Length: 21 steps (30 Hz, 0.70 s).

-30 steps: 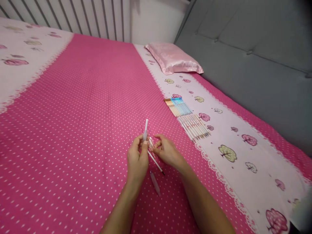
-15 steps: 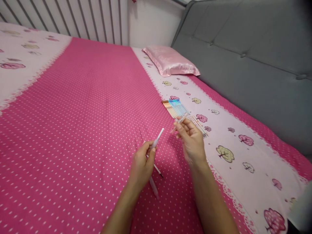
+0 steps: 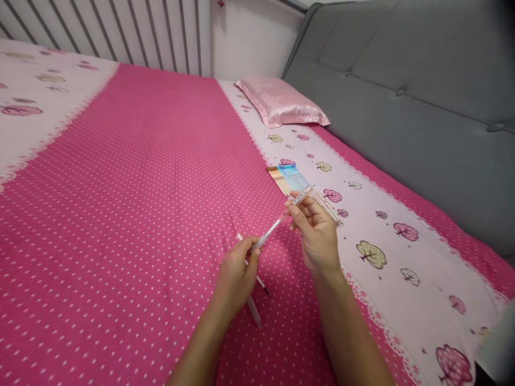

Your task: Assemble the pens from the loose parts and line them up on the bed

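Observation:
My left hand [image 3: 237, 276] is closed on a slim white pen piece [image 3: 270, 232] that points up and to the right. Between the thumb and fingers of my right hand [image 3: 317, 233] is a clear, pinkish pen barrel [image 3: 302, 196], tilted. The tip of the white piece meets or nearly meets the barrel's lower end; I cannot tell whether it is inside. Below my left hand a thin white pen refill [image 3: 262, 284] with a dark tip lies on the bedspread. Beside it is a pale pink tube [image 3: 254, 312], partly hidden by the hand.
Past my right hand, several pens lie side by side: brown-topped ones [image 3: 278, 179], blue ones [image 3: 295, 176] and pale ones [image 3: 328, 206]. They rest on a pink dotted bedspread [image 3: 161, 177]. A pink pillow [image 3: 281, 99] lies by the grey headboard [image 3: 402, 64].
My left hand has moved slightly right, bringing the white pen piece up to the barrel's lower end. My right hand stays nearly in place, still holding the barrel.

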### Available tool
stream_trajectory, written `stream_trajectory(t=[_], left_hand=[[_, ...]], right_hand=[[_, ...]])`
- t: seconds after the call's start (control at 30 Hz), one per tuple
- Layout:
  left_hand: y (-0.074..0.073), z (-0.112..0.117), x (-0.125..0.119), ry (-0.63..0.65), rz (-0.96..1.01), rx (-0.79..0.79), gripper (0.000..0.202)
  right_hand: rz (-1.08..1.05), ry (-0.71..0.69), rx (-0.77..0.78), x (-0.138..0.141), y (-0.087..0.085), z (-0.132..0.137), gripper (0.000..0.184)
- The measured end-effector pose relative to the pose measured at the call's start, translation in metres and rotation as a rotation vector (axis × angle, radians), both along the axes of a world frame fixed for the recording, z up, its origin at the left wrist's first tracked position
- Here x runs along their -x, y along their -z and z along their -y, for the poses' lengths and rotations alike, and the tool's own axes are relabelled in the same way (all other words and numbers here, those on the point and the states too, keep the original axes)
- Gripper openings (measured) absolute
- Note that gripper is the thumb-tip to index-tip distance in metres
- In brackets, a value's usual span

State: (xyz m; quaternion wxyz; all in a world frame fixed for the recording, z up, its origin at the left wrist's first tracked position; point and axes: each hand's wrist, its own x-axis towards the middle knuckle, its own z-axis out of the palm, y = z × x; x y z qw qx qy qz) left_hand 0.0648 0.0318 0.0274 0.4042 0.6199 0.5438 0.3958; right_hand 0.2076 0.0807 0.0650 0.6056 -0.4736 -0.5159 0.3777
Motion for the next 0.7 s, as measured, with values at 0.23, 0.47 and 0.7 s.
stream_trajectory(t=[0.23,0.47,0.7], left_hand=[[0.0007,0.0008,0.0004,0.002,0.001,0.009,0.024],[0.0010,0.0004,0.0007,0.009,0.025,0.018,0.023],[0.0000,0.0002,0.0007,0.006,0.074,0.015,0.023]], right_hand=[[0.071,-0.033,0.010,0.0008,-0.0014,0.0011,0.030],[0.045,-0.088,0.033,0.0037,-0.0028,0.0031,0.030],[0.028,-0.172,0.058,0.0042,0.0004,0.0031,0.029]])
